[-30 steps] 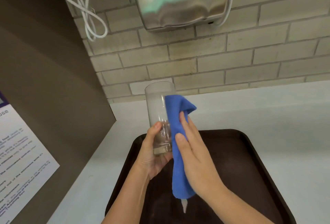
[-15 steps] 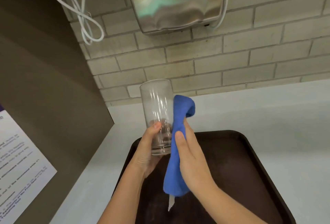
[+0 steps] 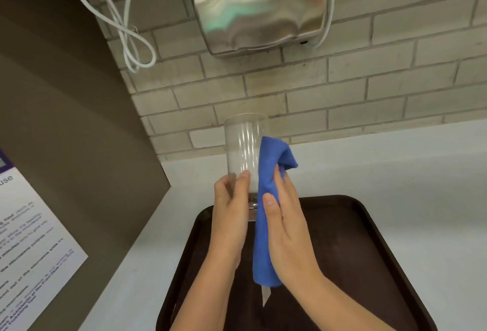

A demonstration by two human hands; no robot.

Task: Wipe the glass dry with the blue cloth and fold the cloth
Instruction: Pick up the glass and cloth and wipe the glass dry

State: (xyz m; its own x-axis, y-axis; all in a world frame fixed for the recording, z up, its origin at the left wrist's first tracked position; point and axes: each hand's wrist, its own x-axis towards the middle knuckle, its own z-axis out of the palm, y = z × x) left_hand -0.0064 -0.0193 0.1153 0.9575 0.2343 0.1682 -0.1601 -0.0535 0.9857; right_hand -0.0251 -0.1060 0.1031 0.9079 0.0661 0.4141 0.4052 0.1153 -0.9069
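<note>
A tall clear glass point(image 3: 245, 146) is held upright in the air above the tray's far edge. My left hand point(image 3: 232, 214) grips its lower part, fingers wrapped round the base. The blue cloth point(image 3: 266, 214) hangs in a long fold against the glass's right side, with a white tag dangling from its lower end. My right hand point(image 3: 287, 230) presses the cloth flat against the glass, thumb on the near face of the cloth.
A dark brown tray point(image 3: 369, 238) lies on the white counter point(image 3: 395, 172) below the hands. A steel hand dryer point(image 3: 261, 6) and a looped white cable point(image 3: 123, 30) hang on the brick wall. A brown panel with a printed notice point(image 3: 31, 246) stands left.
The left hand has shifted its grip round the base of the glass. The cloth and right hand stay pressed to its right side, with the cloth's top fold slightly changed.
</note>
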